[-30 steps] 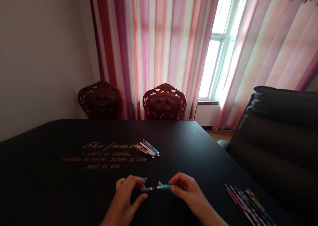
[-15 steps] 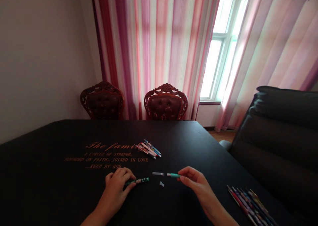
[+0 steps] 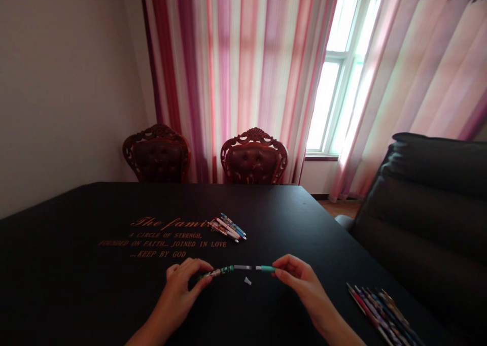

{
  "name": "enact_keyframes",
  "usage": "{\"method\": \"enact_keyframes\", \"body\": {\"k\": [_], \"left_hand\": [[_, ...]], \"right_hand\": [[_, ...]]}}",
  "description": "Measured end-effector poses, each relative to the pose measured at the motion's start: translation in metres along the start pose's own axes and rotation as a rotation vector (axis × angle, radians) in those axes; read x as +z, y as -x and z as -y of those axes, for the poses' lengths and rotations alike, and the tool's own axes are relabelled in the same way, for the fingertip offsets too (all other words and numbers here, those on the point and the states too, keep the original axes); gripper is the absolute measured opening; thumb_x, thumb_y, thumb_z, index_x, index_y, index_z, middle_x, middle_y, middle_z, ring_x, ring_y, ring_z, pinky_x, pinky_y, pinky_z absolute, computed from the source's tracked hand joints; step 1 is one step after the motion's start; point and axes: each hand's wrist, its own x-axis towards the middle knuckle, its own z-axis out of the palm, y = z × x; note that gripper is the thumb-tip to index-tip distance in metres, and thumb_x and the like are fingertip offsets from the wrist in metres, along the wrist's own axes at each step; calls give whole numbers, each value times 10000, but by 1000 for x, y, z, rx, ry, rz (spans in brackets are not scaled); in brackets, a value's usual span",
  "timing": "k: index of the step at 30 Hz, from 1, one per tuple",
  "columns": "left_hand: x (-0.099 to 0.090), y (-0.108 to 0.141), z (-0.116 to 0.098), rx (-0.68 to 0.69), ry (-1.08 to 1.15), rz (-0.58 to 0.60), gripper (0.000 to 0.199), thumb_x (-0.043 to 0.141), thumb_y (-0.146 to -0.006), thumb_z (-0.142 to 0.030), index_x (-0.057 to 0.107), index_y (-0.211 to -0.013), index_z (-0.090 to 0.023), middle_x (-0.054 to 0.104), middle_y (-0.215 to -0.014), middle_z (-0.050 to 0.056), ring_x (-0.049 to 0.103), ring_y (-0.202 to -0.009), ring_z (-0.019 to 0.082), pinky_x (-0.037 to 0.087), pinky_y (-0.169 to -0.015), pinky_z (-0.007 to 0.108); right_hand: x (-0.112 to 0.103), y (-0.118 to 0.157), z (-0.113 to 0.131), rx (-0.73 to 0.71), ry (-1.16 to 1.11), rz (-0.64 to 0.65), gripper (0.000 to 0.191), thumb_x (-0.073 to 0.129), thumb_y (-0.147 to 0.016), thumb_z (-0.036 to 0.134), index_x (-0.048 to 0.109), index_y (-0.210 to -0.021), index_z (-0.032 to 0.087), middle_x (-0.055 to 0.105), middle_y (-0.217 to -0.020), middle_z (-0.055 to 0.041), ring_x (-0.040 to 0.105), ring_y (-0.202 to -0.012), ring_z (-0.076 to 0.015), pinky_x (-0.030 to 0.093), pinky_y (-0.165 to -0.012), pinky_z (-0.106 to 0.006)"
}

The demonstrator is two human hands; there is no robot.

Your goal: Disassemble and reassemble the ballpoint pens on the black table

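My left hand (image 3: 182, 285) is shut on a slim green-and-black patterned pen barrel (image 3: 218, 272), pinching it between thumb and fingers. My right hand (image 3: 299, 280) pinches a teal pen section (image 3: 265, 268) with a thin white-and-grey refill (image 3: 242, 267) sticking out to the left. The barrel's open end meets the refill's tip end-on; whether it has gone inside is too small to tell. Below that joint, a small white plastic piece (image 3: 247, 281) lies on the black table (image 3: 289, 224).
A small bunch of pens (image 3: 227, 228) lies beyond my hands, beside gold lettering on the tabletop. Several more pens (image 3: 380, 310) lie at the right front. A dark sofa (image 3: 426, 209) stands past the right table edge, and carved chairs (image 3: 254, 158) stand beyond the far edge.
My left hand has lifted the patterned barrel and swung it up and right, bringing it in line with the refill. My right hand has barely moved.
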Motion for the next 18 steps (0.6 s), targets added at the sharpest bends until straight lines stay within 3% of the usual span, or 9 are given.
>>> {"method": "enact_keyframes", "body": {"k": [9,18], "left_hand": [[-1,2,-11,5,115,14,119,629,-840,-362,683,-922,-295,710,-951,17,609,-965,271,316,-934,452],[32,3,-10,-212,798,-25,249,717,-745,-411,633,-870,-213,633,-829,-6,583,-811,200,435,-717,264]], "right_hand": [[1,-1,-6,-29,67,40,342,778,-658,487,709,-809,187,686,-745,-26,603,-715,-190,432,-649,-281],[16,6,-1,-23,67,80,314,772,-689,455,682,-831,190,653,-749,-11,574,-707,-168,418,-642,-261]]}}
